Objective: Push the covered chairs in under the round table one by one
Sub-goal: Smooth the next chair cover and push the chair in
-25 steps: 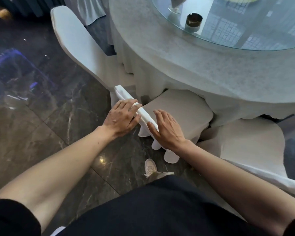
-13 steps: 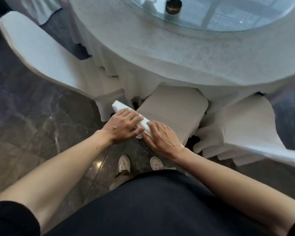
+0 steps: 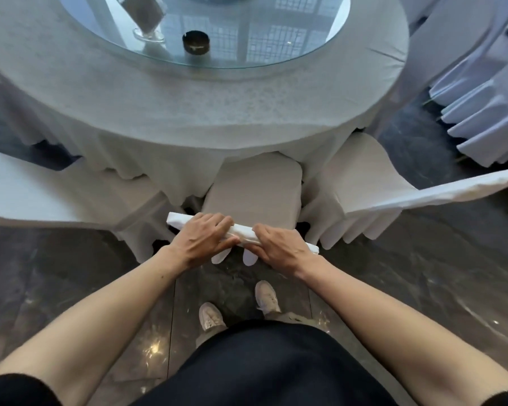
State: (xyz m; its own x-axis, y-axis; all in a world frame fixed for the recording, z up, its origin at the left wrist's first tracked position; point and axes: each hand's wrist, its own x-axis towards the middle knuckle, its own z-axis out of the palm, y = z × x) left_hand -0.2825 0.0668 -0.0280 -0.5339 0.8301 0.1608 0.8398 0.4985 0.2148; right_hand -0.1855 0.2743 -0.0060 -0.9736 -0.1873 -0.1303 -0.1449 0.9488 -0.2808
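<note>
Cloth [image 3: 170,171] could snag the seat [image 3: 255,189] if my left grip [image 3: 203,238] and right grip [image 3: 279,247], both clamping the chair back [image 3: 179,219], shove unevenly.

soft daylight; window glare on glass tabletop [image 3: 276,33]; floor [image 3: 423,288] glints; edges bowed, blurred

Middle chair [image 3: 255,186] partly under round table [image 3: 217,106]; left chair [image 3: 27,194] and right chair [image 3: 361,183] flank it.

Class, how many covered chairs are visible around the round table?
4: middle chair straight ahead, left chair, right chair, far chair upper right; others may be hidden behind the table.
</note>
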